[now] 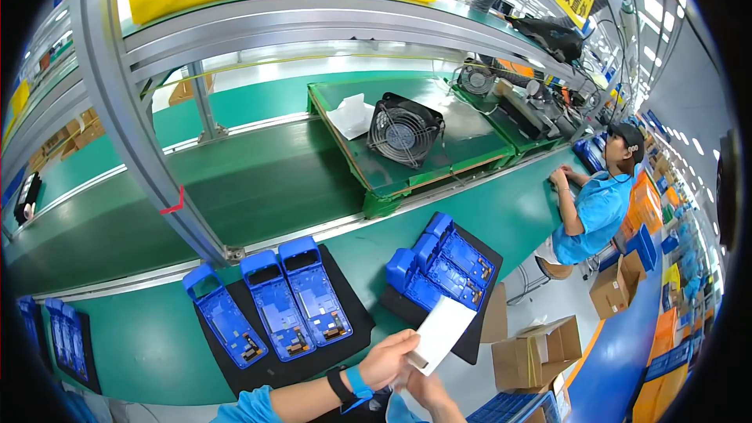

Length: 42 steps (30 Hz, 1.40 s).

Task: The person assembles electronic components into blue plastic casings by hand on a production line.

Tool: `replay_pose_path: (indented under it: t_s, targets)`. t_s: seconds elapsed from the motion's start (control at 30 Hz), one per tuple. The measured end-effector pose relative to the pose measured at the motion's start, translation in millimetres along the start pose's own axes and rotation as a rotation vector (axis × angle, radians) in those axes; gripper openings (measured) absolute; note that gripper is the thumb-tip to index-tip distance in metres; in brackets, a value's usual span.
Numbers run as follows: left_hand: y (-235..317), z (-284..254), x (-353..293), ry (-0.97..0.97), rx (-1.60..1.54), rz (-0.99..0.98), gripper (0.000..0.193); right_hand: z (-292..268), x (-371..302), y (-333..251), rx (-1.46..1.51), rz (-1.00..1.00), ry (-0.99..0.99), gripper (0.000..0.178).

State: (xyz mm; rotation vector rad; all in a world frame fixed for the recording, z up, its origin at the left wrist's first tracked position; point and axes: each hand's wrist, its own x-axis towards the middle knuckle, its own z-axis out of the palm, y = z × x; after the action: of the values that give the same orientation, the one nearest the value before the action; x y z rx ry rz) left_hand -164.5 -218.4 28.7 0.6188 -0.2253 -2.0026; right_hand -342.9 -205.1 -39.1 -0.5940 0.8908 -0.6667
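Note:
My left hand [389, 360] grips the lower end of a white flat card-like part [440, 334], held up over the bench edge. My right hand [431, 392] sits just below it, fingers curled against the part's bottom; a blue wristband and black watch are on my left wrist. Ahead of the hands, three blue plastic housings [272, 310] lie side by side on a black mat [345, 348]. To the right, a second black mat [470, 345] carries a stack of more blue housings [442, 265].
A green conveyor belt [258, 188] runs behind the bench, carrying a green tray [462, 157] with a black fan [401, 135] and white cloth. A co-worker in blue [595, 204] sits at right. Cardboard boxes [540, 356] stand on the floor. More blue housings [59, 337] lie at left.

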Motion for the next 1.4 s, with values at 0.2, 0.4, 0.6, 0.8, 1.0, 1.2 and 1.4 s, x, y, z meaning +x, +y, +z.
replay_pose_path:
  t_s: [0.2,0.4,0.6,0.8,1.0,1.2,1.4]
  targets:
    - [-13.4,-6.2,-10.3,0.057,0.221,-0.012,0.027,-30.8,62.9,-31.2,0.379,-0.451,0.506,0.04]
    - [18.7,-56.1,-133.6,0.455,0.225,0.551,0.016,-117.1,95.3,-112.2,0.296,-0.423,0.66,0.024]
    - [13.1,-102.7,-239.1,0.727,0.184,0.793,0.02,-244.2,135.0,-214.1,-0.01,-0.379,0.735,0.014]
    - [-7.7,-86.7,-240.0,0.865,0.164,0.814,0.027,-247.7,169.3,-270.1,-0.199,-0.683,0.972,0.016]
    - [0.9,-64.5,-216.2,0.669,0.339,0.746,0.028,-43.7,127.5,-193.2,-0.958,-1.132,0.296,0.017]
    - [-3.4,-44.9,-208.0,0.664,0.45,0.73,0.026,174.2,37.8,-58.4,-1.146,-1.101,-0.679,0.015]
    - [0.2,-40.4,-211.3,0.777,0.7,0.686,0.024,199.9,32.8,-35.6,-1.15,-1.017,-0.896,0.023]
